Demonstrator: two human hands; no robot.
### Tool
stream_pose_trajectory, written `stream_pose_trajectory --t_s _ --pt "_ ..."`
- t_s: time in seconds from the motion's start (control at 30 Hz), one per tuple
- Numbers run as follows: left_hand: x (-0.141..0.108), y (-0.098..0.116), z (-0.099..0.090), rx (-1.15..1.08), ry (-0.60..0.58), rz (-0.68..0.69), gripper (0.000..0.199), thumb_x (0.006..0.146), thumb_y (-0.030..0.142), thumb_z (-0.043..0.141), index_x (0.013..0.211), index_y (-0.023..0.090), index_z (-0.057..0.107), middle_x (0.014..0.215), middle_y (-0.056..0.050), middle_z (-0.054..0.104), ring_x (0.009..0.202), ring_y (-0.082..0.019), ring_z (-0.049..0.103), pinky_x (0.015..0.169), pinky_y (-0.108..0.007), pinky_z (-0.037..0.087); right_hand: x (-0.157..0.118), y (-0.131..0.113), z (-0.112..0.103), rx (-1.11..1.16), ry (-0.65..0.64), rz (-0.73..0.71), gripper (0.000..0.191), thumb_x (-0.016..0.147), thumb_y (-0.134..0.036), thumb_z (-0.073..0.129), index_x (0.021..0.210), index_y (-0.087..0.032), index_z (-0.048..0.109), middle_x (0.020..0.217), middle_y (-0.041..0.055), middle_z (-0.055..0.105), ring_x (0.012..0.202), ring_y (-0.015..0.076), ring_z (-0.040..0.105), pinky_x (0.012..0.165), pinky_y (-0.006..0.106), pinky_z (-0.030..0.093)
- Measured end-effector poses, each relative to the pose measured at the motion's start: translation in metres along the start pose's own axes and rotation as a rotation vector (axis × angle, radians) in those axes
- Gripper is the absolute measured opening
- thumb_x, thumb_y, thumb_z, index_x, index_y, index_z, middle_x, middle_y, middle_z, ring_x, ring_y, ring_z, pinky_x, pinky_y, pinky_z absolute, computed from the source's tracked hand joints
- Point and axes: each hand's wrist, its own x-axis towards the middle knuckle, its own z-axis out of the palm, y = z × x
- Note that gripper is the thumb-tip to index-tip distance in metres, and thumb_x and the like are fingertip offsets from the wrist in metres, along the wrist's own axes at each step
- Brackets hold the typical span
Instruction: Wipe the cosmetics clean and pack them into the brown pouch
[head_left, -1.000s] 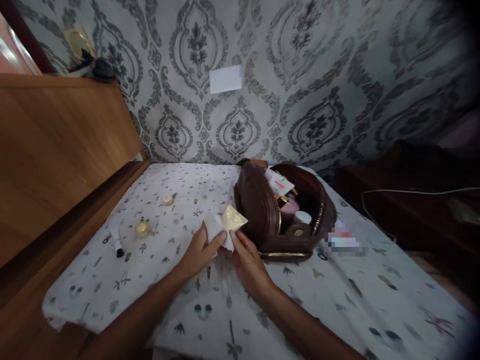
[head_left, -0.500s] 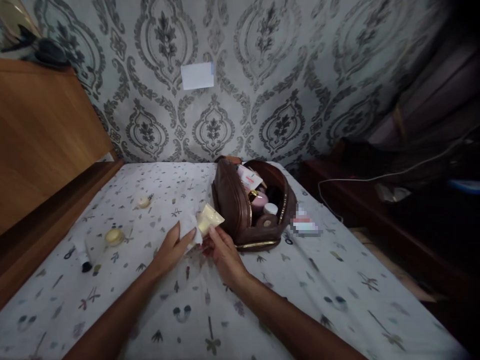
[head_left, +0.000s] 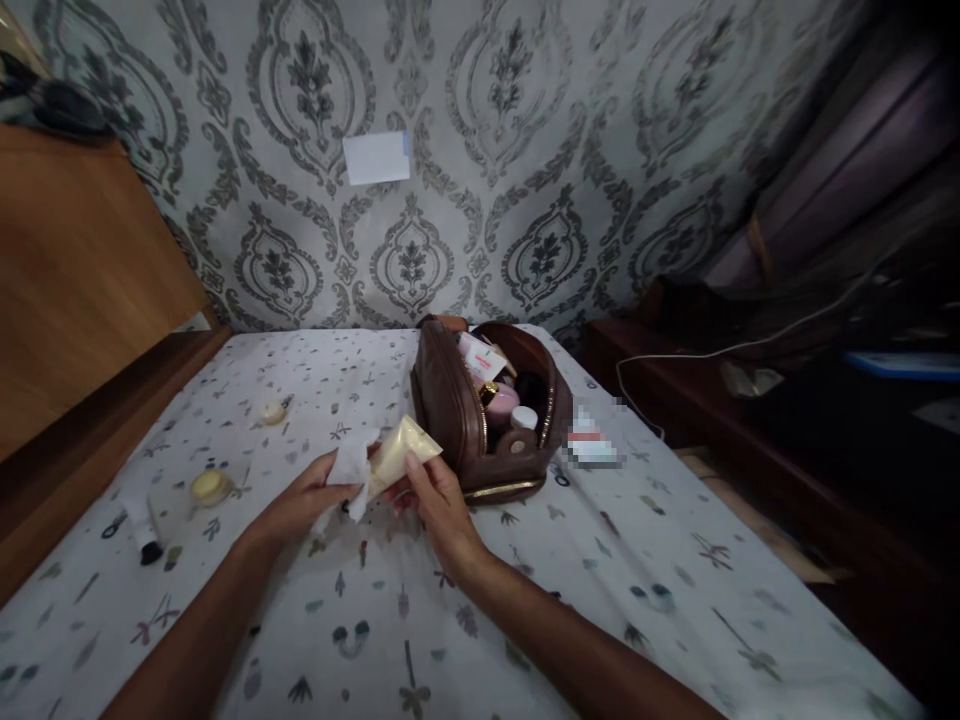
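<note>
My left hand (head_left: 304,500) pinches a crumpled white tissue (head_left: 352,475) at the middle of the patterned sheet. Beside it my right hand (head_left: 442,510) grips a pale yellow tube (head_left: 403,452), its thumb on top and the flat end pointing up and right. The tissue lies against the tube's left end, which is partly hidden. Just beyond my right hand stands a brown bag (head_left: 457,410), unzipped, with a pink item (head_left: 501,403), a white-lidded jar (head_left: 523,418) and other items inside.
On the sheet (head_left: 300,620) at the left lie a white tube with a black cap (head_left: 142,525), a yellow round jar (head_left: 210,487) and a smaller pale one (head_left: 272,411). A blurred packet (head_left: 592,440) is right of the bag. Wooden furniture (head_left: 82,260) borders the left; a cable (head_left: 697,354) runs at right.
The view has shifted slightly to the right. My left hand and the tissue have moved left, and more of the yellow tube shows in my right hand.
</note>
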Motion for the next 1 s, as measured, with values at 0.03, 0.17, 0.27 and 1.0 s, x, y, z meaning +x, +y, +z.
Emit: stream_pose_trajectory --t_s 0.03,0.17,0.27,1.0 --pt "0.000 -0.001 0.000 -0.010 0.009 -0.006 0.051 0.060 0.028 0.085 0.109 0.016 0.075 0.097 -0.009 0.076 0.089 -0.028 0.069 0.074 -0.031 0.055 0.000 -0.001 0.001 -0.022 -0.005 -0.018 0.056 0.079 -0.066 0.066 0.113 -0.021 0.065 0.083 0.0032 0.068 0.064 0.0169 0.059 0.057 0.029 0.047" --pt "-0.005 -0.003 0.004 -0.090 0.103 -0.031 0.050 0.054 0.030 0.088 0.101 0.018 0.076 0.094 -0.010 0.077 0.085 -0.029 0.071 0.069 -0.030 0.055 -0.006 -0.012 0.003 -0.138 -0.035 -0.145 0.046 0.083 -0.061 0.064 0.102 -0.020 0.068 0.079 0.0022 0.065 0.065 0.0166 0.060 0.056 0.028 0.047" --pt "-0.008 -0.001 0.013 -0.126 0.197 -0.045 0.045 0.049 0.032 0.089 0.090 0.017 0.075 0.080 -0.008 0.075 0.071 -0.026 0.069 0.061 -0.029 0.053 -0.019 -0.032 -0.001 -0.251 -0.074 -0.281 0.033 0.090 -0.051 0.061 0.089 -0.019 0.068 0.082 0.0022 0.062 0.065 0.0141 0.060 0.056 0.026 0.047" --pt "0.010 0.044 0.141 1.784 -0.077 1.142 0.068 0.076 -0.005 0.034 0.143 0.002 0.043 0.124 -0.015 0.069 0.088 -0.021 0.072 0.056 -0.028 0.058 -0.030 -0.151 -0.107 -0.270 0.359 -0.765 0.017 0.095 -0.038 0.062 0.097 -0.021 0.065 0.078 0.0002 0.071 0.065 0.0130 0.065 0.057 0.026 0.054"
